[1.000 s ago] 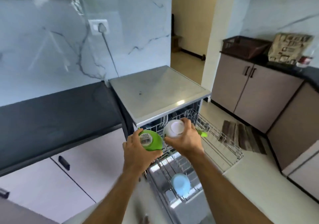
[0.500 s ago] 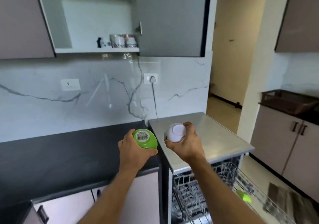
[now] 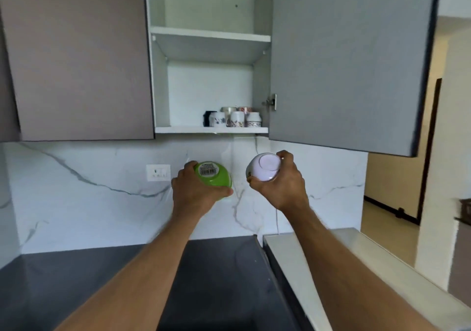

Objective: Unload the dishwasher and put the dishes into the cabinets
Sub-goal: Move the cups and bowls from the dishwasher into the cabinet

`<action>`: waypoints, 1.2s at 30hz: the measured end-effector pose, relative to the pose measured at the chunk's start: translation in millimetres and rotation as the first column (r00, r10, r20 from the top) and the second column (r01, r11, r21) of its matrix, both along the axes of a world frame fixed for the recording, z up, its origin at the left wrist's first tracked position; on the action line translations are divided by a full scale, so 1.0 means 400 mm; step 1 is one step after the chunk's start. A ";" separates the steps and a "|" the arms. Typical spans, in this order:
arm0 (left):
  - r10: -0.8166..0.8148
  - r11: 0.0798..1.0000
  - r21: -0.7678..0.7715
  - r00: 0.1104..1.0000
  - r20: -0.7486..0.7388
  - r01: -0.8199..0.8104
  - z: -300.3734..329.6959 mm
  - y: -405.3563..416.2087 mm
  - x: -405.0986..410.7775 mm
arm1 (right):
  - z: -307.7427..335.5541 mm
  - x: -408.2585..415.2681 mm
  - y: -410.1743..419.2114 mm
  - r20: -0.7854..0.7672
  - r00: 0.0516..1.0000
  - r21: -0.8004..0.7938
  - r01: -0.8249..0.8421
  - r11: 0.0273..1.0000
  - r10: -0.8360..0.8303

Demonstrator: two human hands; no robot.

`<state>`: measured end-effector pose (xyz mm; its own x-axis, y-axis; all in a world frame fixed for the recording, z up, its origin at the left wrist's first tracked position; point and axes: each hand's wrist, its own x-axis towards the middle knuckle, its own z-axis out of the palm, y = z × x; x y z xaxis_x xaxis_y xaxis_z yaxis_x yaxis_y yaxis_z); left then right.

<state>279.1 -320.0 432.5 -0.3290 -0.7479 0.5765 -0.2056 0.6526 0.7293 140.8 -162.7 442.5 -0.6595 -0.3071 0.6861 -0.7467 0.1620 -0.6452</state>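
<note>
We've got the green bowl (image 3: 214,176) in our left hand (image 3: 196,193) grip & the white bowl (image 3: 263,166) in our right hand (image 3: 283,182) grip, both bottoms toward us, above the dark tabletop (image 3: 76,279), w/ the open cabinet (image 3: 211,129) at 12 o'clock, cups (image 3: 233,119) on its lower shelf.
</note>
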 end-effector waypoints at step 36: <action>0.183 0.978 0.067 0.969 0.166 -0.196 0.456 -0.696 -0.353 | 0.500 -0.389 -0.826 -0.215 0.956 -0.084 -0.219 0.972 0.197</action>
<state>137.7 -598.5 615.0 -0.2587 -0.8483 0.4621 -0.4366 0.5294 0.7274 -14.9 -493.0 642.5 -0.4314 -0.3412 0.8351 -0.8739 -0.0720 -0.4808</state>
